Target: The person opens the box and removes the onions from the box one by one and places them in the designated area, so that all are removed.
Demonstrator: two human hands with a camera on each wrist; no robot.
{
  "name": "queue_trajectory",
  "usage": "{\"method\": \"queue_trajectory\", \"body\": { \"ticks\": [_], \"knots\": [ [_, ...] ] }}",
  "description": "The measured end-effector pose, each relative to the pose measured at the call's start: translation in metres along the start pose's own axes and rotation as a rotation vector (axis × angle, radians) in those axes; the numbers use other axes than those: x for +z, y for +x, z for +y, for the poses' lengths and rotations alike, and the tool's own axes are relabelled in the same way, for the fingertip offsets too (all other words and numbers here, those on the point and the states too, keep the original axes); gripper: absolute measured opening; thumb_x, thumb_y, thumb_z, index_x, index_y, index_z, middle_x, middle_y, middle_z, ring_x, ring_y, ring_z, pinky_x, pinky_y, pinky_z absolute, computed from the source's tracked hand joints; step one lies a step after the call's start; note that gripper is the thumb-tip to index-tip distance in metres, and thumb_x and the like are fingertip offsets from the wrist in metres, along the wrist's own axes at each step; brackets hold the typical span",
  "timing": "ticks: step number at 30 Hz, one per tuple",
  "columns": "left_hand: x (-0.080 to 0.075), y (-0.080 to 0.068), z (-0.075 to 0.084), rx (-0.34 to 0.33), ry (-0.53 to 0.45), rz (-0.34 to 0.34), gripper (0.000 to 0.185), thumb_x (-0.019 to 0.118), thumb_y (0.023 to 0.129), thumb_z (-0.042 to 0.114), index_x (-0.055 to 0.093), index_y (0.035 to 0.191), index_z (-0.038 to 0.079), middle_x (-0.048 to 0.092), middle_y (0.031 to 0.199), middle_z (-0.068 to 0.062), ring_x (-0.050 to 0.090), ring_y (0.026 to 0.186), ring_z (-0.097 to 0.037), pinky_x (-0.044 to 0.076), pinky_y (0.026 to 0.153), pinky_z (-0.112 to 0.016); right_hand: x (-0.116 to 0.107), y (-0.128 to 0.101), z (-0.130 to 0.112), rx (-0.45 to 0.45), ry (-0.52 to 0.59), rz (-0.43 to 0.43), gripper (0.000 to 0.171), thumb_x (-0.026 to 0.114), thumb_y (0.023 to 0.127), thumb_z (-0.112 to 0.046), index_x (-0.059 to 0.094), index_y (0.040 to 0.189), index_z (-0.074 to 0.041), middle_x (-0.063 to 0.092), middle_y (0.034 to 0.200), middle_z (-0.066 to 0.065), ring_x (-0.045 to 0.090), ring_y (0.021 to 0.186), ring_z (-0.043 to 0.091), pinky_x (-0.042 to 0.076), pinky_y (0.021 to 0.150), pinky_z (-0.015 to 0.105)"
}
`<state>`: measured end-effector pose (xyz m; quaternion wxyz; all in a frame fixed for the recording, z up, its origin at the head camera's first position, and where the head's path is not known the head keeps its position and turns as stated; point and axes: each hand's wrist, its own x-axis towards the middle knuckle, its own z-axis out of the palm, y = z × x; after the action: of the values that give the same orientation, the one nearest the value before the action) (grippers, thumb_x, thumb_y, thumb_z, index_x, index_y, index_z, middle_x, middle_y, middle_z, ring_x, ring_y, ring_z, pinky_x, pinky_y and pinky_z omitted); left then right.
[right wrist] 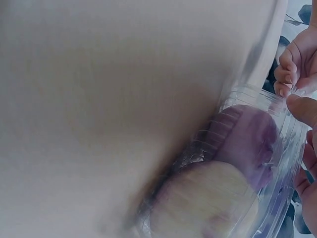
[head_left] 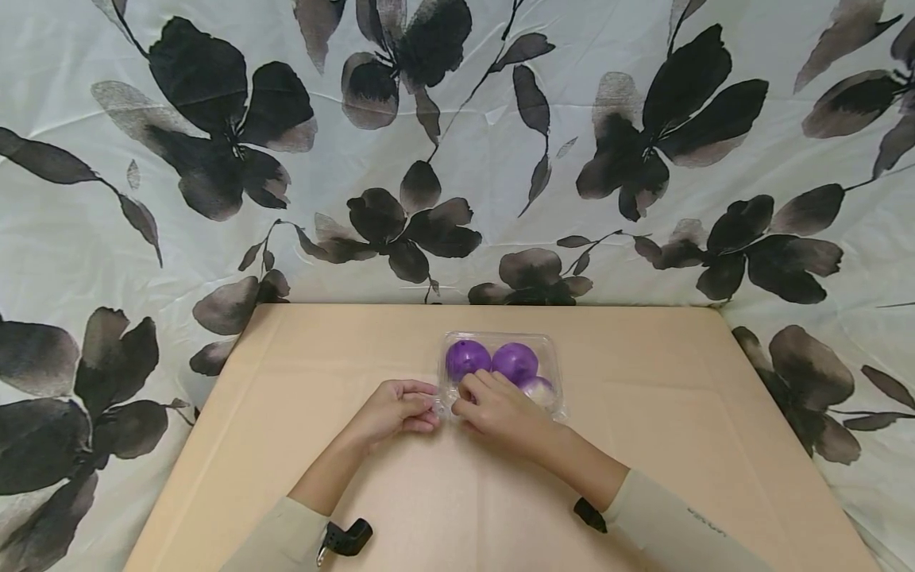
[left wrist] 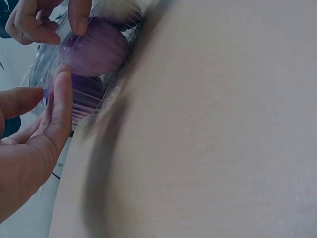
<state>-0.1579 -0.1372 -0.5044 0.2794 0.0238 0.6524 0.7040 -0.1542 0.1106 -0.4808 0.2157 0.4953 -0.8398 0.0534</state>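
Note:
A see-through plastic clamshell container (head_left: 546,349) sits on the table, holding several round pieces that look like produce. Two are deep purple (head_left: 515,363), and a pale one with purple patches (right wrist: 203,198) shows at the right. My left hand (head_left: 400,411) is at the container's left front corner, thumb and fingers pinching its clear plastic edge. Over the front rim, my right hand (head_left: 500,413) grips the edge near that same corner, with its thumb (right wrist: 299,108) on the plastic. The right hand partly hides the pieces in the head view.
The tan tabletop (head_left: 643,381) extends around the container, its far edge just behind it. Beyond hangs a white cloth (head_left: 522,167) with dark flowers. A black wrist device (head_left: 346,538) is on the left cuff, another (head_left: 589,515) on the right.

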Motion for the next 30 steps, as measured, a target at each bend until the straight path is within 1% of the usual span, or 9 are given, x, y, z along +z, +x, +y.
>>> {"method": "queue_trajectory", "body": {
  "ticks": [3, 7, 12, 19, 26, 30],
  "knots": [
    [-0.0006, -0.0002, -0.0009, 0.004, -0.012, -0.004, 0.039, 0.056, 0.102, -0.002, 0.049, 0.137, -0.018, 0.075, 0.098, -0.020, 0.075, 0.080, -0.016, 0.067, 0.078, -0.028, -0.0003, 0.0001, -0.0005, 0.007, 0.003, -0.017, 0.012, 0.075, 0.093, -0.019, 0.064, 0.095, -0.021, 0.053, 0.100, -0.002, 0.047, 0.087, 0.017, 0.042, 0.071, 0.024],
    [-0.0005, 0.0001, -0.0015, 0.007, -0.029, -0.006, 0.039, 0.057, 0.100, -0.004, 0.048, 0.136, -0.018, 0.076, 0.093, -0.015, 0.074, 0.078, -0.015, 0.067, 0.076, -0.028, 0.0006, 0.0004, -0.0006, 0.006, 0.001, -0.022, 0.014, 0.076, 0.092, -0.018, 0.063, 0.097, -0.021, 0.052, 0.099, -0.002, 0.046, 0.086, 0.017, 0.042, 0.070, 0.024],
    [0.0007, 0.0011, -0.0023, 0.005, -0.036, 0.006, 0.035, 0.058, 0.100, -0.005, 0.050, 0.132, -0.018, 0.076, 0.089, -0.010, 0.074, 0.077, -0.015, 0.067, 0.074, -0.027, 0.0022, 0.0014, -0.0005, -0.014, -0.015, 0.008, 0.017, 0.077, 0.090, -0.012, 0.063, 0.096, -0.019, 0.051, 0.098, 0.000, 0.046, 0.084, 0.018, 0.043, 0.069, 0.025],
    [0.0018, 0.0039, -0.0044, 0.011, -0.037, 0.027, 0.028, 0.059, 0.100, -0.004, 0.055, 0.124, -0.019, 0.076, 0.087, -0.010, 0.075, 0.075, -0.015, 0.067, 0.072, -0.026, 0.0055, 0.0024, -0.0003, -0.058, -0.067, 0.055, 0.016, 0.077, 0.088, -0.010, 0.062, 0.093, -0.015, 0.052, 0.096, 0.001, 0.046, 0.083, 0.017, 0.043, 0.067, 0.024],
    [0.0025, 0.0057, -0.0061, -0.007, -0.026, 0.049, 0.023, 0.057, 0.102, 0.000, 0.061, 0.114, -0.019, 0.075, 0.083, -0.011, 0.073, 0.070, -0.014, 0.066, 0.068, -0.024, 0.0078, 0.0033, 0.0004, -0.105, -0.134, 0.075, 0.009, 0.067, 0.090, -0.003, 0.065, 0.088, -0.011, 0.056, 0.098, 0.002, 0.048, 0.084, 0.017, 0.047, 0.071, 0.023],
    [0.0021, 0.0061, -0.0069, -0.024, -0.016, 0.060, 0.022, 0.057, 0.103, 0.001, 0.062, 0.111, -0.018, 0.075, 0.081, -0.010, 0.073, 0.069, -0.014, 0.066, 0.066, -0.024, 0.0084, 0.0042, 0.0005, -0.119, -0.144, 0.076, 0.010, 0.066, 0.091, -0.002, 0.065, 0.087, -0.010, 0.055, 0.097, 0.002, 0.048, 0.083, 0.017, 0.047, 0.070, 0.022]
  ]
}}
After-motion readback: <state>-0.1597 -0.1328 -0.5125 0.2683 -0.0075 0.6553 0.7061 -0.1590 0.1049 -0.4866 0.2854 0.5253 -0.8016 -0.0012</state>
